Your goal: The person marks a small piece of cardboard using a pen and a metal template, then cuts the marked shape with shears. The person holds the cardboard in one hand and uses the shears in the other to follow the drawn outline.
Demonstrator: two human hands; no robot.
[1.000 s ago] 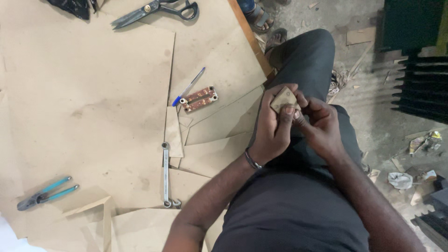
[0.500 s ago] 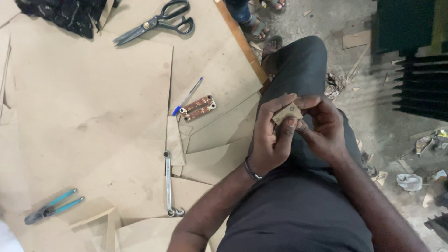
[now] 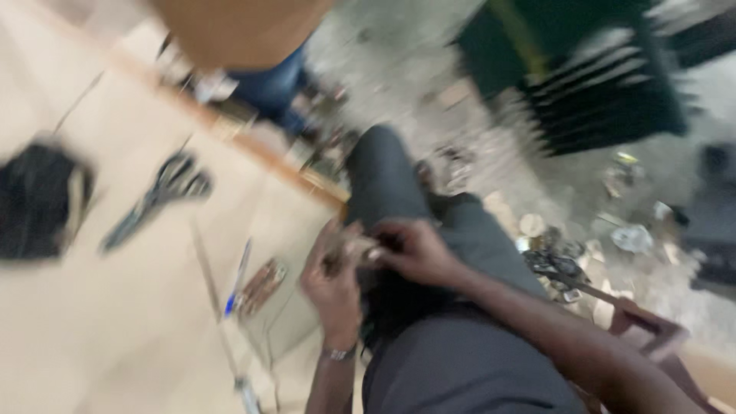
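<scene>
The view is heavily blurred. My left hand (image 3: 333, 287) and my right hand (image 3: 414, 249) meet over my lap, fingers closed around a small tan piece (image 3: 354, 249) held between them. A metal bracelet sits on my left wrist. My leg in dark grey trousers (image 3: 383, 180) stretches out beyond the hands. The piece is mostly hidden by my fingers.
A brown board (image 3: 115, 307) covers the floor at left, with large scissors (image 3: 157, 195), a blue pen (image 3: 236, 280), a small brown tool (image 3: 261, 285) and a dark bundle (image 3: 42, 199). Another person in blue trousers (image 3: 268, 88) sits at the far edge. Debris litters the ground at right.
The camera has swung up and tilted, blurring everything. My hands stay together on the small piece over my lap. The other person has come into view at the top.
</scene>
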